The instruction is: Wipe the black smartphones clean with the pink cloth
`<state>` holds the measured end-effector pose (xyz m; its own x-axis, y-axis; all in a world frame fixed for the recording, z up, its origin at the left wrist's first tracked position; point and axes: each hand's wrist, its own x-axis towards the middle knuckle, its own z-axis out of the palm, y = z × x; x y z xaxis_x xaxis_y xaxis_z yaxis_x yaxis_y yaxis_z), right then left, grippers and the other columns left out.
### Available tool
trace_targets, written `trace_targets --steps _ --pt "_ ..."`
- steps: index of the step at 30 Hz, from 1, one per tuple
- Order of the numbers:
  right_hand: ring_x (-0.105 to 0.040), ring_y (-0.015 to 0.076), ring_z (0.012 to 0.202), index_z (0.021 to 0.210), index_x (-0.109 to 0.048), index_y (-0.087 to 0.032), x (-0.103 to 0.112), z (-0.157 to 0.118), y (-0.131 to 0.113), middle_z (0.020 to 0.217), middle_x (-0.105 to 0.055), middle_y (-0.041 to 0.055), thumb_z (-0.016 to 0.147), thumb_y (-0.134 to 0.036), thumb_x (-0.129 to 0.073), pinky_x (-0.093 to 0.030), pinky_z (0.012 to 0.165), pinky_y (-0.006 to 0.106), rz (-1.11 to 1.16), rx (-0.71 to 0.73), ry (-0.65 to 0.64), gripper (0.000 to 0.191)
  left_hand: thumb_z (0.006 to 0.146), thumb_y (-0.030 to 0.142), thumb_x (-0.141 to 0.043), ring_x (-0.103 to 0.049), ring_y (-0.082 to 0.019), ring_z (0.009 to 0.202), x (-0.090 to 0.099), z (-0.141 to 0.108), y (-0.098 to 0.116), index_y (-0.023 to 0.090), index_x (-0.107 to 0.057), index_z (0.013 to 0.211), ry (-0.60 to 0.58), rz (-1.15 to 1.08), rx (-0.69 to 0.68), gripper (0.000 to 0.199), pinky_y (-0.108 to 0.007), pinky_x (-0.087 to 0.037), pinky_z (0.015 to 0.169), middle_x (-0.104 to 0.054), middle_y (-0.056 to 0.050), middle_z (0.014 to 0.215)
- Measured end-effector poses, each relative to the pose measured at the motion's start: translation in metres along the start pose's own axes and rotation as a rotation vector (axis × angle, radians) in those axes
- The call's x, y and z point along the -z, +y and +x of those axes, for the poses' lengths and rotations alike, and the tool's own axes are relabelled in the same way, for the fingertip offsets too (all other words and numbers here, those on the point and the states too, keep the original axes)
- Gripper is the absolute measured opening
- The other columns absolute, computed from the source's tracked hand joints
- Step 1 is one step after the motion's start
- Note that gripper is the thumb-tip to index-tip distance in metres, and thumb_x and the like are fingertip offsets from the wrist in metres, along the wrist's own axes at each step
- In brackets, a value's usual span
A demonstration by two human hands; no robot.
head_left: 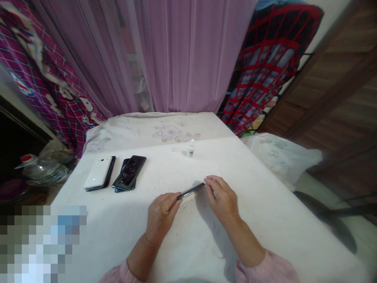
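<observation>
A thin dark phone (192,190), seen edge-on, is held above the white tabletop by its two ends. My left hand (163,212) is closed on its left end, and my right hand (222,197) pinches the right end with the fingertips. Beyond them a small white bottle (191,149) with a blue mark on its label stands upright. To the left lie two stacks: a white phone (98,173) over a black one, and a black phone (129,173) resting askew on a dark blue one.
The cloth-covered table (165,243) reaches back to purple curtains (188,59). A large clear bottle with a red cap (44,169) is off the left edge. A white plastic bag (277,155) lies beyond the right edge.
</observation>
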<state>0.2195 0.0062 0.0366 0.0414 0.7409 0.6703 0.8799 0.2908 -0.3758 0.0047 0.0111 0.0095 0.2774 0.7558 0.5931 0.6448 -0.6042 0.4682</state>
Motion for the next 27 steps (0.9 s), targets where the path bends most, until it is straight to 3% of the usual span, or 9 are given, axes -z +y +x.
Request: trace_targets --steps 7,11,14,23,27 --pt "-0.064 0.0157 0.087 0.098 -0.068 -0.020 -0.010 -0.007 -0.063 0.095 -0.068 0.0069 0.091 -0.016 -0.047 -0.054 0.079 0.026 0.135 0.143 -0.145 0.023 0.093 0.022 -0.047 -0.068 -0.017 0.078 0.002 0.000 0.001 0.020 -0.067 0.098 -0.028 0.034 -0.019 0.021 -0.028 -0.057 0.073 -0.073 -0.005 0.088" --pt "-0.064 0.0164 0.087 0.098 -0.068 -0.020 -0.011 -0.009 -0.078 0.095 -0.068 0.0068 0.090 -0.015 -0.047 -0.054 0.077 0.026 0.179 0.170 -0.205 0.022 0.089 0.015 -0.043 -0.068 -0.018 0.075 0.003 0.001 0.001 0.020 -0.068 0.091 -0.014 0.077 -0.010 0.025 -0.029 -0.057 0.071 -0.072 -0.004 0.083" --pt "-0.064 0.0164 0.088 0.100 -0.068 -0.021 -0.009 -0.007 -0.067 0.097 -0.069 0.0068 0.091 -0.016 -0.047 -0.055 0.078 0.027 0.174 0.156 -0.197 0.023 0.092 0.021 -0.046 -0.069 -0.018 0.077 0.003 0.001 0.001 0.020 -0.068 0.097 0.005 0.048 -0.033 0.022 -0.029 -0.057 0.072 -0.073 -0.005 0.086" --pt "-0.065 0.0208 0.090 0.099 -0.068 -0.024 0.005 -0.003 0.002 0.100 -0.068 0.0065 0.093 -0.023 -0.047 -0.057 0.077 0.037 0.065 -0.001 -0.036 0.022 0.096 0.035 -0.048 -0.069 -0.017 0.077 0.003 0.001 0.004 0.021 -0.069 0.101 -0.008 0.019 -0.023 0.025 -0.029 -0.058 0.070 -0.074 -0.005 0.087" --pt "-0.065 0.0227 0.090 0.099 -0.068 -0.025 0.003 -0.002 0.008 0.100 -0.068 0.0067 0.093 -0.023 -0.046 -0.057 0.076 0.041 0.044 -0.025 -0.002 0.023 0.096 0.035 -0.049 -0.069 -0.017 0.076 0.002 0.001 0.003 0.021 -0.069 0.101 0.004 0.022 -0.021 0.025 -0.028 -0.058 0.069 -0.074 -0.005 0.087"
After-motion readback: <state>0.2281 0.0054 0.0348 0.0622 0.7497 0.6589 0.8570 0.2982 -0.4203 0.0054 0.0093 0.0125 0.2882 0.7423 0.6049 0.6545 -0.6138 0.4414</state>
